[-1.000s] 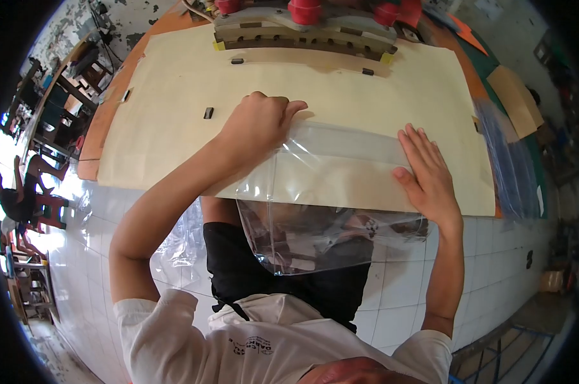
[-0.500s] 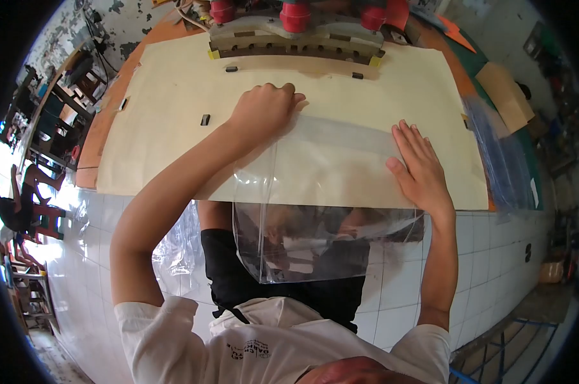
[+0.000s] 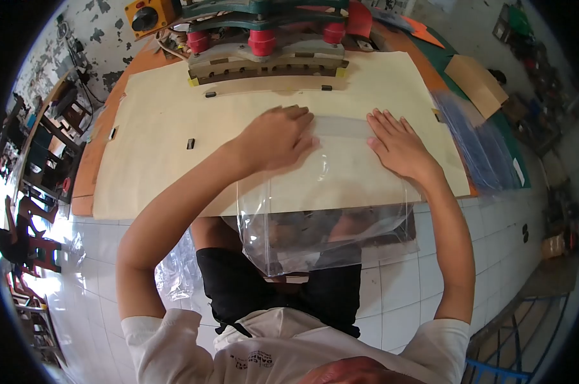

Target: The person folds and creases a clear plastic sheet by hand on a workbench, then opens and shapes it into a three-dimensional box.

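A clear plastic sheet or bag (image 3: 340,185) lies partly on the cream-covered table (image 3: 155,173) and hangs over its front edge above my lap. On its upper left part rests my left hand (image 3: 280,137), fingers apart and slightly bent, palm down. At the upper right, my right hand (image 3: 401,147) lies flat on the plastic with its fingers spread. Beyond both hands stands a press head (image 3: 270,67) with red knobs (image 3: 262,42). Small black blocks sit on the cream cover, one (image 3: 191,144) to the left of my left hand.
A stack of clear plastic (image 3: 478,144) lies at the table's right side, beside a brown cardboard piece (image 3: 475,86). A yellow box with a black knob (image 3: 147,18) is at the back left. Another person's leg (image 3: 33,211) shows at far left.
My left hand has opened from a closed grip and now lies on the plastic. The view has shifted, so more of the press shows. My right hand is still flat, closer to the left one.
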`<state>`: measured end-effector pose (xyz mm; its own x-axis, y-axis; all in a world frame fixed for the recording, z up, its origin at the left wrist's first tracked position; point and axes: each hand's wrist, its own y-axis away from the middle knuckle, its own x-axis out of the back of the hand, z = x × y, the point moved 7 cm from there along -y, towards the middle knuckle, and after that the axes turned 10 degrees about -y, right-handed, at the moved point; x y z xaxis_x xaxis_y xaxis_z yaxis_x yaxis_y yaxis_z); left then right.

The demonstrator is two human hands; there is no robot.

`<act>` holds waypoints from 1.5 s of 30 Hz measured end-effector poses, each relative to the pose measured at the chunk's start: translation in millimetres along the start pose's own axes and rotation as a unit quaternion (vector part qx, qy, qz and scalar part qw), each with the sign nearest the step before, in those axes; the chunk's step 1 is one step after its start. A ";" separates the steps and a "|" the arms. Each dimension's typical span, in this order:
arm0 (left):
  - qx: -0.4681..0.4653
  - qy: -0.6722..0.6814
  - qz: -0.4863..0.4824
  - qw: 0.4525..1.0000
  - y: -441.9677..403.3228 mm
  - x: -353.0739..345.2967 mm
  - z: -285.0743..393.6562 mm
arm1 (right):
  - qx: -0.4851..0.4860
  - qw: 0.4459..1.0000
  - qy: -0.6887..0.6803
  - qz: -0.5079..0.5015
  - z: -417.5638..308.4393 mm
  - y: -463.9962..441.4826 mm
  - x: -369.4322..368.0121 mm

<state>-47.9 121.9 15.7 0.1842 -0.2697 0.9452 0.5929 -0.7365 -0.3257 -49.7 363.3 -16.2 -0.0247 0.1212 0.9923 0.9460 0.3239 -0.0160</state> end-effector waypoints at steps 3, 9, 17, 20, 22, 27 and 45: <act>0.033 -0.073 -0.103 0.992 17.9 -25.2 1.8 | -0.008 1.000 -0.012 -0.010 -0.8 -9.5 -8.8; 0.011 -0.070 -0.058 0.996 26.9 -22.2 -5.8 | 0.009 0.998 -0.044 0.052 -13.6 -7.6 -9.4; 0.014 -0.055 -0.040 0.998 26.4 -26.2 -16.4 | 0.031 0.996 -0.053 0.065 -5.0 -19.3 -11.6; 0.012 -0.061 -0.045 0.997 25.5 -28.1 -19.0 | 0.039 0.995 -0.058 0.067 -4.6 -24.2 -10.2; 0.012 -0.069 -0.047 0.996 24.2 -28.8 -22.8 | 0.041 0.995 -0.061 0.070 -4.2 -28.6 -11.5; -0.002 -0.062 -0.040 0.997 13.4 -36.3 -39.9 | 0.029 0.996 -0.053 0.073 6.6 -44.6 -15.0; 0.053 -0.089 -0.019 0.994 33.7 -31.5 -49.1 | 0.004 0.996 -0.068 0.051 14.7 -59.7 -13.9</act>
<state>-72.3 75.2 -26.2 0.2901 -0.1223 0.9491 0.6801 -0.6714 -0.2944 -110.6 356.0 -30.8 0.0266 0.2792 0.9599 0.9429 0.3119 -0.1169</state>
